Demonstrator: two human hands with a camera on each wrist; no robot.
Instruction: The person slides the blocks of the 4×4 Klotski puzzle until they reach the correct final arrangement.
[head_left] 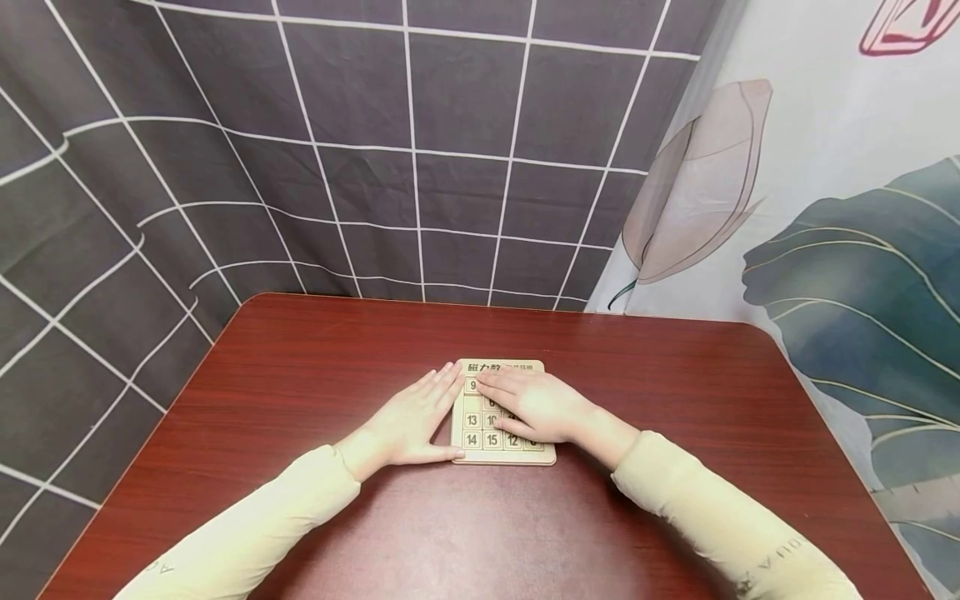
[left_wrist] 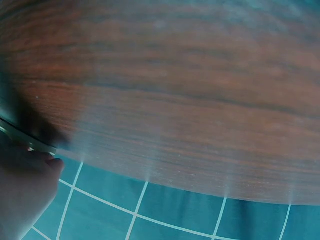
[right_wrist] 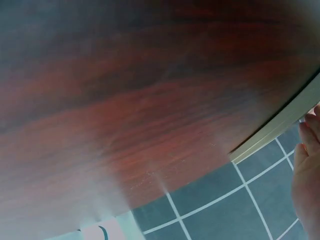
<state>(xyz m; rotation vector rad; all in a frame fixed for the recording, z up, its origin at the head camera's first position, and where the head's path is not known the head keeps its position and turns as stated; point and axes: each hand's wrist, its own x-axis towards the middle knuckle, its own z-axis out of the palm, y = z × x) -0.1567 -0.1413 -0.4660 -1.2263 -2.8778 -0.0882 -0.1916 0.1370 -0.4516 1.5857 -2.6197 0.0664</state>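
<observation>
A wooden number slide puzzle (head_left: 501, 456) lies flat on the table, its numbered tiles framed by a pale border with dark printing along the top. My left hand (head_left: 408, 421) rests at the puzzle's left edge, fingers straight along the side and thumb at the lower left corner. Across the upper and right tiles lies my right hand (head_left: 536, 406), its fingers extended over the face and hiding several numbers. Tiles 13, 14, 15 and 12 show below it, with 9 at the upper left. In the right wrist view, the puzzle's side edge (right_wrist: 280, 122) runs beside the fingers.
The reddish-brown wooden table (head_left: 337, 342) has rounded far corners. Behind it hangs a dark curtain (head_left: 360, 108) with a white grid, and on the right a white curtain (head_left: 817, 150) printed with large leaves.
</observation>
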